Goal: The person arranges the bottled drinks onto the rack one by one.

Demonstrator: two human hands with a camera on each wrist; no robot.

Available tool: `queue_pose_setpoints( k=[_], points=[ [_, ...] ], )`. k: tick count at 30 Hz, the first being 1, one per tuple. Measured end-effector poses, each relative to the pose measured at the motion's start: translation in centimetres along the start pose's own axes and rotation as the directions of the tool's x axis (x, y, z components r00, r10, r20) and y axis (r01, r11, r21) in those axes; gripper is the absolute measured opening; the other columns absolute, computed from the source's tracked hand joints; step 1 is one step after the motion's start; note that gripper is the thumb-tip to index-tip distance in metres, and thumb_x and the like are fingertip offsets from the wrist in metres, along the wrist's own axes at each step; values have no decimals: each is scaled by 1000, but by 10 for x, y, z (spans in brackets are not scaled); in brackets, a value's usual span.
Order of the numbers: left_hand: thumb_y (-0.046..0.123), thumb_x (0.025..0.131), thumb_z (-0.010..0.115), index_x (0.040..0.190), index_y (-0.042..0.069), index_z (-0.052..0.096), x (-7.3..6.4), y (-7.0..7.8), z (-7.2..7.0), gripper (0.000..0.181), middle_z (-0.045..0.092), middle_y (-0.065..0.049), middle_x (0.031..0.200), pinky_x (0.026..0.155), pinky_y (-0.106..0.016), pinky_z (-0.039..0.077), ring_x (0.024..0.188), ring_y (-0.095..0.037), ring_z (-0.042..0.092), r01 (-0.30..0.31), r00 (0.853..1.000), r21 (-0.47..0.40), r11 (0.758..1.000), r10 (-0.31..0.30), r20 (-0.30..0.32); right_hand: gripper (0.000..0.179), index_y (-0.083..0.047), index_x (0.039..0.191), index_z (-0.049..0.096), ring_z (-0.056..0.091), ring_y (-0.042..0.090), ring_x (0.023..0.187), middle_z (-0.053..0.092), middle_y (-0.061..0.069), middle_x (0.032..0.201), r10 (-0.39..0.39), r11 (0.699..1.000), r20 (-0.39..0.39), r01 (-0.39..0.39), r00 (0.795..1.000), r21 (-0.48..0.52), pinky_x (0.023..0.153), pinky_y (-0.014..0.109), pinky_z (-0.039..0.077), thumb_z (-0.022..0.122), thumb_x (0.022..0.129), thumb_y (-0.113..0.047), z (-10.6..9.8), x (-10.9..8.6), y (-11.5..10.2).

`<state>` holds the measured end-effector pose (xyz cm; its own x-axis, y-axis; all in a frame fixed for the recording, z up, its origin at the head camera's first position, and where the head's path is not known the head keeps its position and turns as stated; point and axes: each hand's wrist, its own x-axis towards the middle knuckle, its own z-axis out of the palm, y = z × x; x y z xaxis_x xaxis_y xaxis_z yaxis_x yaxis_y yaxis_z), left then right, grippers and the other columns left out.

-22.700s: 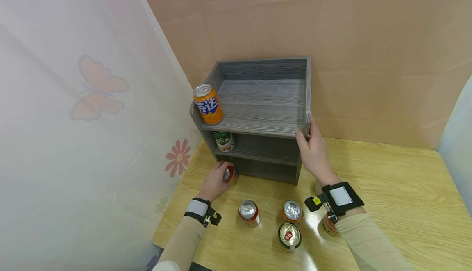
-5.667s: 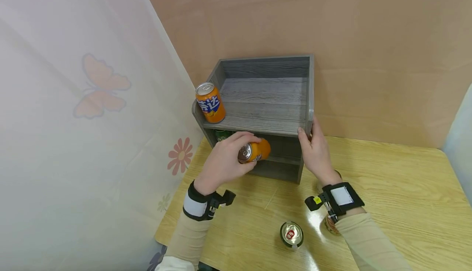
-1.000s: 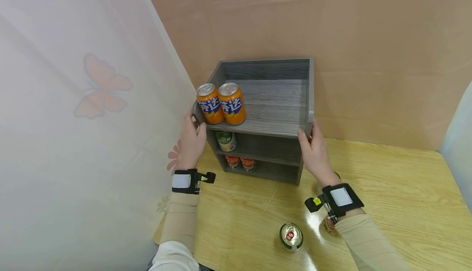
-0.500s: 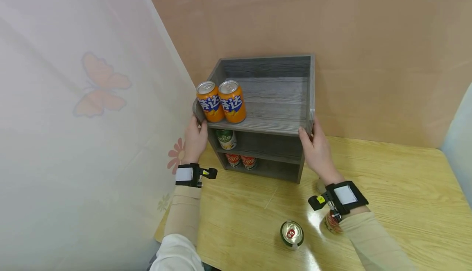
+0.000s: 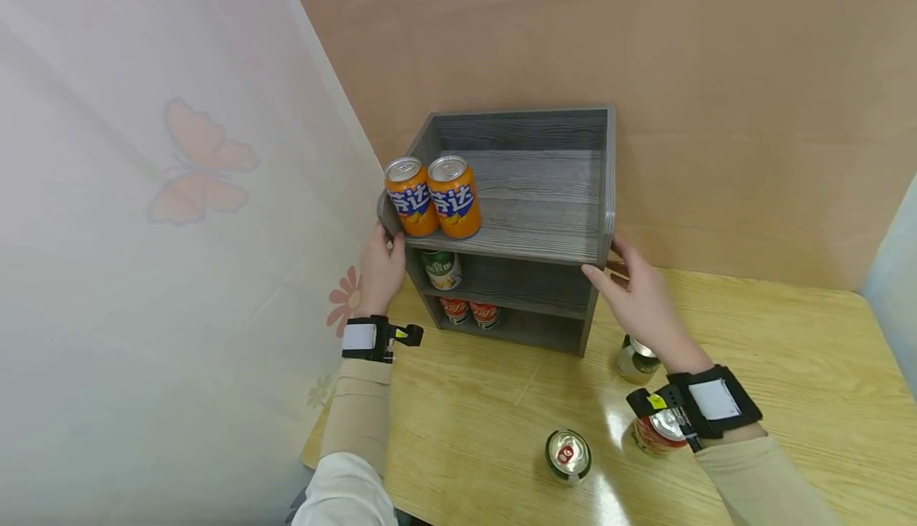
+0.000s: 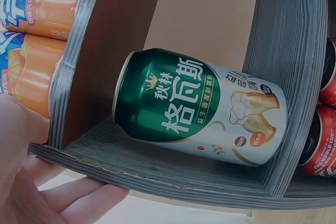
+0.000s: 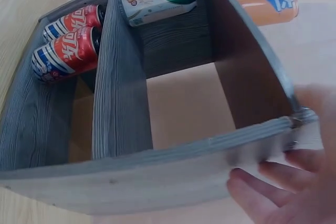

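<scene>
A grey wooden three-tier shelf [image 5: 533, 224] stands between my two hands. My left hand [image 5: 382, 275] grips its left side panel just below the top tier, thumb at the front edge, fingers along the outside. My right hand [image 5: 648, 307] is at the right side panel, its fingers loosely extended by the outer face and the thumb near the front corner. Two orange soda cans, one nearer the middle [image 5: 454, 200], stand upright at the top tier's left end. A green-and-white drink can [image 6: 178, 103] occupies the middle tier's left, and two red cola cans [image 7: 68, 51] the bottom tier's left.
On the wooden table [image 5: 473, 422] stand a gold-topped can [image 5: 568, 456] in front, a green-and-white can [image 5: 637, 360] below my right hand, and a red can [image 5: 659, 433] partly behind the right wrist strap. A white wall cloth [image 5: 286, 152] runs close along the left.
Two red cola cans now fill the bottom left, and a second orange can stands on top. My left hand has moved onto the left panel; my right hand has just loosened, shifting right.
</scene>
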<state>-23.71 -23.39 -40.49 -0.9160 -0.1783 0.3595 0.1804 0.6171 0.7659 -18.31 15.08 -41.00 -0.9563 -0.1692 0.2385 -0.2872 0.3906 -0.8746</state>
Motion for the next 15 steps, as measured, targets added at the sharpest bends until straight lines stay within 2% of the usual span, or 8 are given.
queue_pose_setpoints(
  k=[3, 7, 11, 15],
  points=[
    [15, 107, 51, 139, -1, 53, 0, 1, -1, 36, 59, -20, 139, 101, -48, 49, 128, -32, 56, -5, 1000, 10, 1000, 5, -6, 73, 4, 157, 29, 49, 51, 129, 38, 29, 154, 0, 996, 33, 3, 999, -89, 102, 60, 44, 62, 103, -33, -5, -12, -2],
    [15, 107, 52, 138, -1, 54, 1, 0, -1, 35, 60, -20, 137, 101, -48, 49, 127, -32, 57, -10, 1000, 19, 1000, 10, -10, 69, 9, 152, 37, 54, 50, 124, 44, 30, 149, -9, 984, 84, 23, 996, -175, 99, 60, 46, 63, 103, -33, -7, -29, -2],
    [15, 107, 52, 137, -1, 55, 1, 2, -2, 34, 60, -20, 137, 101, -48, 49, 128, -32, 56, -11, 1000, 22, 1000, 11, 1, 66, 7, 148, 44, 58, 47, 120, 52, 28, 143, -14, 970, 106, 40, 994, -241, 95, 57, 50, 65, 101, -35, -5, -45, -3],
    [16, 107, 52, 136, 0, 55, 0, 3, -3, 33, 60, -19, 137, 100, -48, 49, 127, -31, 57, -4, 1000, 30, 1000, 3, 8, 62, 0, 144, 52, 63, 45, 113, 59, 25, 136, 22, 954, 143, 22, 989, -298, 89, 59, 52, 65, 100, -41, -1, -61, -4]
  ],
)
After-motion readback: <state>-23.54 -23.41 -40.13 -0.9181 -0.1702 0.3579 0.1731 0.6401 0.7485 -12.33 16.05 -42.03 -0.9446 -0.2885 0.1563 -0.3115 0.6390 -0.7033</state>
